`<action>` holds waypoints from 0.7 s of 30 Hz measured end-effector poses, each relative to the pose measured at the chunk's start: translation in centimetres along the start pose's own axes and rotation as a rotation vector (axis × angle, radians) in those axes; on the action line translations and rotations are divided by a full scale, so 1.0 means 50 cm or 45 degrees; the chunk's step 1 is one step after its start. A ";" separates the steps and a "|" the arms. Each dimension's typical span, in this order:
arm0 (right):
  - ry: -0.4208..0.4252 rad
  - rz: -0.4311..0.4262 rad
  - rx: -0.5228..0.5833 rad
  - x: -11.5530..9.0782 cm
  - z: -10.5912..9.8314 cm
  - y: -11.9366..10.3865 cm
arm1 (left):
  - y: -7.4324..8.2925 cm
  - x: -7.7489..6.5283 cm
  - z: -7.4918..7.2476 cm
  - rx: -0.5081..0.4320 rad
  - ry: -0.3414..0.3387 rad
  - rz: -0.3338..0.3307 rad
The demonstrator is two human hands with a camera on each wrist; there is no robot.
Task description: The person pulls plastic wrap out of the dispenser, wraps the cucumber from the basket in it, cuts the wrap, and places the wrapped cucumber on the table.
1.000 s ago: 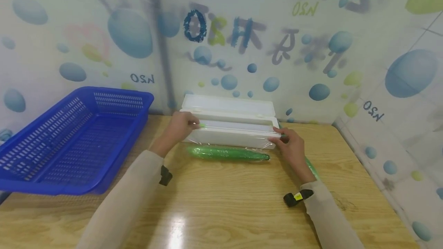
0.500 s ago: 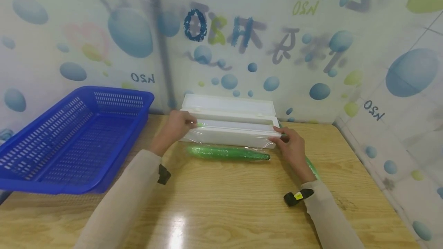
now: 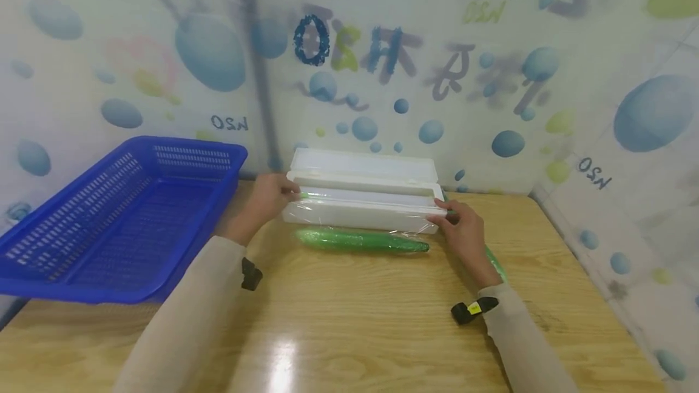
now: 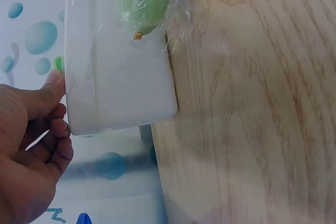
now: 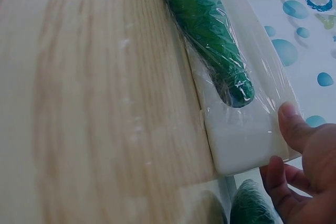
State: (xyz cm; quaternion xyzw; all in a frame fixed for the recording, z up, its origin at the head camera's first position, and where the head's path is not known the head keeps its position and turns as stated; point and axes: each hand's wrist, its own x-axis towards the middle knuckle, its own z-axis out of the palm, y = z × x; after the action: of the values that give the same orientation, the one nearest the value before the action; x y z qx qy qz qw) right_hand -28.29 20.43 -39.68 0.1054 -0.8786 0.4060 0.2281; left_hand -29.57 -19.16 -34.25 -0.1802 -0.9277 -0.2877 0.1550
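A white cling film dispenser box [image 3: 360, 216] stands near the wall with its lid [image 3: 364, 164] raised and a film roll [image 3: 371, 197] inside. My left hand [image 3: 266, 200] pinches a small green slide cutter [image 4: 59, 64] at the left end of its top edge. At the other end, my right hand [image 3: 464, 232] grips the box's corner, the thumb [image 5: 294, 127] over the front edge. Right in front of the box lies a green cucumber [image 3: 360, 241] under clear film, which runs up to the box front. Another wrapped cucumber [image 5: 252, 203] is partly hidden behind the right forearm.
A blue plastic basket [image 3: 180, 241] stands to the left on the wood-grain table [image 3: 360, 320]. The patterned wall [image 3: 382, 126] rises right behind the box. A second wall [image 3: 644, 199] borders the table's right edge.
My left hand has slid left along the box's top edge with the green slide cutter, reaching its left end. The right hand keeps its grip on the box, and the cucumber stays in place.
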 end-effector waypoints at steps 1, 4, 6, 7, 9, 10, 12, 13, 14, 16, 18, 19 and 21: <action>0.004 0.003 -0.008 0.001 -0.002 0.000 | -0.002 0.000 -0.002 0.004 0.004 -0.005; 0.001 0.019 -0.020 0.002 -0.005 -0.003 | -0.005 -0.001 -0.004 -0.007 -0.008 -0.034; -0.015 0.032 -0.026 0.001 -0.005 -0.004 | -0.006 -0.003 -0.007 -0.015 -0.016 -0.063; -0.022 0.041 -0.027 0.000 -0.004 -0.003 | -0.007 -0.005 -0.007 -0.012 -0.012 -0.067; -0.028 0.059 -0.026 -0.003 -0.002 -0.001 | -0.009 -0.008 -0.009 -0.015 -0.017 -0.088; -0.027 0.063 -0.027 -0.003 -0.002 0.001 | -0.010 -0.009 -0.010 -0.012 -0.017 -0.093; -0.026 0.061 -0.029 -0.003 -0.002 0.002 | -0.012 -0.010 -0.012 -0.016 -0.017 -0.110; -0.025 0.055 -0.031 -0.002 -0.002 0.003 | -0.012 -0.011 -0.014 -0.010 -0.020 -0.118; -0.025 0.055 -0.035 -0.002 -0.002 0.002 | -0.013 -0.012 -0.015 -0.007 -0.027 -0.130; -0.026 0.056 -0.037 -0.001 -0.002 0.002 | -0.016 -0.012 -0.016 0.003 -0.030 -0.136; -0.028 0.063 -0.034 0.000 -0.001 0.000 | -0.019 -0.013 -0.016 0.009 -0.031 -0.136; -0.029 0.067 -0.033 0.000 0.000 0.000 | -0.021 -0.014 -0.016 0.014 -0.031 -0.132; -0.032 0.074 -0.031 0.000 0.001 -0.002 | -0.023 -0.015 -0.016 0.013 -0.023 -0.125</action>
State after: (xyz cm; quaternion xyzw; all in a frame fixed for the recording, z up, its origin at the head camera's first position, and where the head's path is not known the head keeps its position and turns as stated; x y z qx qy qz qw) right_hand -28.26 20.32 -39.64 0.0822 -0.8889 0.4005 0.2066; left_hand -29.26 -20.73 -34.45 -0.1363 -0.9383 -0.2886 0.1333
